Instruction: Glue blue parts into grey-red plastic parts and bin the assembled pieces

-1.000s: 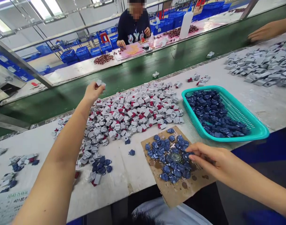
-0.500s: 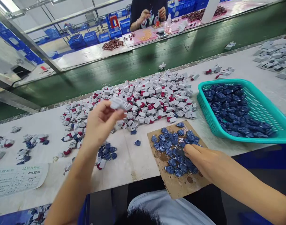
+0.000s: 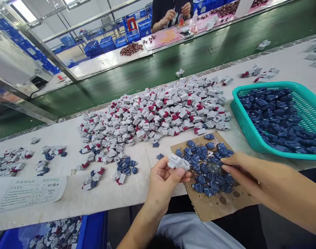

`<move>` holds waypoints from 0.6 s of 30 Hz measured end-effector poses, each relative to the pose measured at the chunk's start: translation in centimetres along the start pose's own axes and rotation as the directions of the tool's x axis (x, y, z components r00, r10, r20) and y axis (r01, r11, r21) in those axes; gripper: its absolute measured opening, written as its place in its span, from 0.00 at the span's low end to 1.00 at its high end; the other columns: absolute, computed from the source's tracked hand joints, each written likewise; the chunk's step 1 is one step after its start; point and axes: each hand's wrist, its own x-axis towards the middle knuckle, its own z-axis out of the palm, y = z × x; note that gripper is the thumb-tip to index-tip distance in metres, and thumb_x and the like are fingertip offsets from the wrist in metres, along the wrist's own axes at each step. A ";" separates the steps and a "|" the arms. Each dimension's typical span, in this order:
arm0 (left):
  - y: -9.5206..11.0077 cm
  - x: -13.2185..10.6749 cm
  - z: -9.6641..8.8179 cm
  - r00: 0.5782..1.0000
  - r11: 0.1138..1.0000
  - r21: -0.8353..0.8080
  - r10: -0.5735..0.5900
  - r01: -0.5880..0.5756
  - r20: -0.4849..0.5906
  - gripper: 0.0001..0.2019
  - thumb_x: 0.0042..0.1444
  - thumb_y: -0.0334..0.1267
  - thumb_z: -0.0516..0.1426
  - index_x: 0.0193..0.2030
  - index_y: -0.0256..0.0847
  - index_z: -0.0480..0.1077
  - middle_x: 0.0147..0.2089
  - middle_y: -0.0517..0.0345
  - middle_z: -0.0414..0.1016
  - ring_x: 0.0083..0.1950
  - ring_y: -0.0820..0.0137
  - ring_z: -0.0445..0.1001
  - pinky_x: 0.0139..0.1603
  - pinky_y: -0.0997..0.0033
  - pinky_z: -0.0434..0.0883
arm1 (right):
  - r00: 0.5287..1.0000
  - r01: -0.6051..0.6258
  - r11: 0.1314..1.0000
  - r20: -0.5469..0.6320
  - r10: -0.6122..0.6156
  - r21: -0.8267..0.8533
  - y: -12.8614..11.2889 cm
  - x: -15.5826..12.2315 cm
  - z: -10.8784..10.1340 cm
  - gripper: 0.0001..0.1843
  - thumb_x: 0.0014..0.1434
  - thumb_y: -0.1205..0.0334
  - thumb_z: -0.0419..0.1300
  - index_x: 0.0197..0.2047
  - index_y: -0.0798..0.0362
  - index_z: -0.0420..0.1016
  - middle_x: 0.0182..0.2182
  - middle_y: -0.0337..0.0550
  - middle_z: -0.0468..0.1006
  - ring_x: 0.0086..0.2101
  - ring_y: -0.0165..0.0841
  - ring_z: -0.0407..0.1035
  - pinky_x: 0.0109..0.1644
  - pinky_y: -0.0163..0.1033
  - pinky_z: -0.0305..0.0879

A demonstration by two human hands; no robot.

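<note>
Left grip (image 3: 163, 183), mine: clasped about one grey piece (image 3: 176, 162), long axis slanting down rightward, by the near edge of the surface (image 3: 145, 169). Right grip (image 3: 251, 174), mine: nearer the navy pieces (image 3: 199, 154), fingertips at them; whether pinching one, I cannot tell. Navy pieces: right of left grip, on cardboard (image 3: 212, 207) overhanging that edge.

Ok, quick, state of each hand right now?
Left hand: closed, holding a light grey piece.
Right hand: fingertips at the blue pieces; can't tell if it grips one.
</note>
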 end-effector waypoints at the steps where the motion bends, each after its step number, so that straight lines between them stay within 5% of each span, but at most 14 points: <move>1: 0.0 -0.2 0.2 1.000 1.000 -0.018 -0.006 0.007 0.021 0.22 0.35 0.54 0.77 0.32 0.45 0.80 0.33 0.56 0.84 0.31 0.68 0.82 0.33 0.73 0.81 | 0.996 -0.018 0.999 -0.092 0.022 0.046 -1.0 0.4 -0.7 0.06 0.74 0.58 0.51 0.45 0.46 0.67 0.33 0.36 0.79 0.29 0.31 0.76 0.30 0.33 0.68; 5: -0.1 -1.0 1.1 0.997 0.998 -0.060 0.039 -0.035 0.071 0.18 0.39 0.47 0.77 0.31 0.42 0.80 0.32 0.56 0.85 0.31 0.68 0.84 0.34 0.75 0.81 | 0.934 -0.021 0.997 -0.353 0.045 0.073 -5.4 2.3 -2.1 0.05 0.75 0.58 0.53 0.47 0.45 0.69 0.32 0.33 0.80 0.28 0.27 0.77 0.30 0.28 0.71; 11: 0.1 -1.3 1.9 0.976 0.978 -0.194 0.110 -0.073 0.189 0.08 0.48 0.35 0.75 0.33 0.41 0.82 0.27 0.63 0.83 0.28 0.79 0.81 0.36 0.85 0.79 | 0.943 0.063 0.992 -0.331 -0.024 0.106 -6.5 3.3 -1.7 0.11 0.79 0.57 0.47 0.45 0.49 0.67 0.31 0.33 0.80 0.28 0.23 0.77 0.31 0.24 0.70; 18: 0.0 -1.0 1.9 0.967 0.971 -0.223 0.135 -0.085 0.218 0.08 0.50 0.31 0.74 0.34 0.43 0.82 0.30 0.65 0.85 0.29 0.81 0.82 0.36 0.88 0.78 | 0.958 0.109 0.988 -0.276 -0.076 0.105 -6.1 3.0 -1.2 0.10 0.78 0.63 0.47 0.43 0.50 0.66 0.28 0.35 0.76 0.27 0.26 0.74 0.32 0.30 0.67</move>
